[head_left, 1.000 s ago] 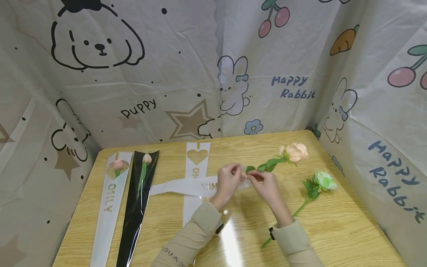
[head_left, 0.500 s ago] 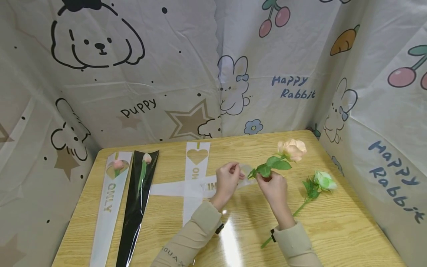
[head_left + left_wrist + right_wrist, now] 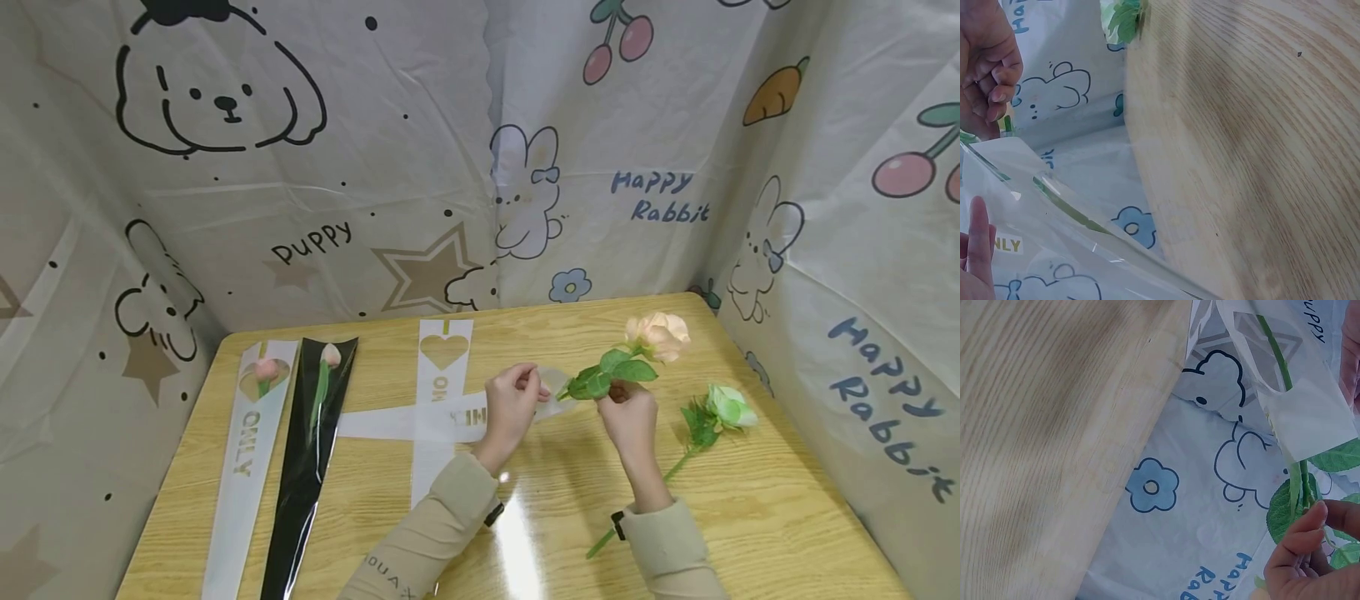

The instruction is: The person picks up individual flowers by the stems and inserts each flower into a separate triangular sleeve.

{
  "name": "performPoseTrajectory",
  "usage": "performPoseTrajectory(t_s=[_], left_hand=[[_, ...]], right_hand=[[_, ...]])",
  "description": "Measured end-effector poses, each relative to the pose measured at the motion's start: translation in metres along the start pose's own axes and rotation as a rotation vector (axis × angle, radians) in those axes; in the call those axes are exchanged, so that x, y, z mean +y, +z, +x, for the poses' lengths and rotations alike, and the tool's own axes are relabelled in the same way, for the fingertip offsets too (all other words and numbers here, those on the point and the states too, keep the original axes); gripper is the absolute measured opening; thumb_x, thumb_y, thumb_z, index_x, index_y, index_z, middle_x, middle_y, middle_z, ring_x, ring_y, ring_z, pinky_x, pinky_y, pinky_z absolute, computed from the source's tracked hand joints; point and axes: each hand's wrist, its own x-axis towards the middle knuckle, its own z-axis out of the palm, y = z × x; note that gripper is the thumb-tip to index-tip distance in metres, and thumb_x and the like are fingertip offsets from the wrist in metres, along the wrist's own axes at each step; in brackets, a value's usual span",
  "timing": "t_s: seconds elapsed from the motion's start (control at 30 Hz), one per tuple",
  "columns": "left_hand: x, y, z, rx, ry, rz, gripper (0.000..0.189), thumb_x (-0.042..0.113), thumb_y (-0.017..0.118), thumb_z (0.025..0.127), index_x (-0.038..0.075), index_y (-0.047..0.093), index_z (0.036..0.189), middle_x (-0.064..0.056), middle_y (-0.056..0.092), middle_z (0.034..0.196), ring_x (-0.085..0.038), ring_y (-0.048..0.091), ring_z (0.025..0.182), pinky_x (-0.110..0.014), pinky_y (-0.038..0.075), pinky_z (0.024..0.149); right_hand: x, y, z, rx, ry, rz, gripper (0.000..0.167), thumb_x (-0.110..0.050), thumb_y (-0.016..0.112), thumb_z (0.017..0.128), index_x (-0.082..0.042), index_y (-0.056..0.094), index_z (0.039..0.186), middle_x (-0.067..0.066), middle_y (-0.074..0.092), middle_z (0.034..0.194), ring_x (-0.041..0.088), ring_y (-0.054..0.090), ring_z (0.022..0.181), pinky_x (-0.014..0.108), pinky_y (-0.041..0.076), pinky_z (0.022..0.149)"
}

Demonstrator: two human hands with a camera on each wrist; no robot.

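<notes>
My left hand (image 3: pixel 512 414) holds a clear and white flower sleeve (image 3: pixel 382 423) near its mouth; the sleeve reaches leftward across another. In the left wrist view its fingers (image 3: pixel 980 244) lie against the film. With curled fingers my right hand (image 3: pixel 632 423) pinches the stem of a peach rose (image 3: pixel 657 336) by its green leaves (image 3: pixel 592 382). The rose's head points to the upper right. In the right wrist view the green stem (image 3: pixel 1275 353) runs inside the sleeve, while the leaves sit outside its mouth.
A second white sleeve (image 3: pixel 444 354) with a heart window lies under the held one. At left lie a white sleeve (image 3: pixel 243 450) and a black sleeve (image 3: pixel 300 467), each with a tulip. A pale green rose (image 3: pixel 729 407) lies at right. Printed cloth (image 3: pixel 420 167) walls the table.
My right hand has shifted right and its grip now lies further along the stem toward the bloom. The rose has lifted slightly and turned. My left hand has stayed nearly still with the sleeve.
</notes>
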Motion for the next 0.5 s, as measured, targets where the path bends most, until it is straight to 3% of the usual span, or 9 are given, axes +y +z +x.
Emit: performPoseTrajectory(t_s=[0.17,0.3,0.5], left_hand=[[0.0007,0.0001,0.0001,0.001,0.005,0.005,0.017,-0.005,0.051,0.087,-0.012,0.064,0.095,-0.016,0.065,0.067,-0.019,0.064,0.053,-0.016,0.052,0.051],[0.0016,-0.0002,0.0003,0.005,0.005,0.008,0.017,-0.005,0.051,0.087,-0.012,0.064,0.095,-0.016,0.065,0.067,-0.019,0.064,0.053,-0.016,0.052,0.052],[0.0011,-0.0004,0.0004,0.015,0.016,-0.005,0.016,-0.005,0.051,0.087,-0.011,0.065,0.094,-0.017,0.065,0.068,-0.021,0.065,0.054,-0.016,0.052,0.052]], right_hand=[[-0.0019,-0.0023,0.0012,-0.028,0.063,0.085,0.029,-0.007,0.057,0.085,0.018,0.059,0.100,0.031,0.062,0.087,0.012,0.060,0.057,0.012,0.047,0.050],[-0.0005,-0.0044,0.0029,-0.005,0.106,0.104,0.022,-0.001,0.053,0.085,0.014,0.061,0.098,0.029,0.063,0.089,0.009,0.059,0.056,0.014,0.045,0.047],[0.0062,-0.0061,0.0083,0.102,0.093,0.210,0.011,0.005,0.053,0.084,0.007,0.063,0.088,0.001,0.061,0.067,0.005,0.050,0.050,0.019,0.043,0.046]])
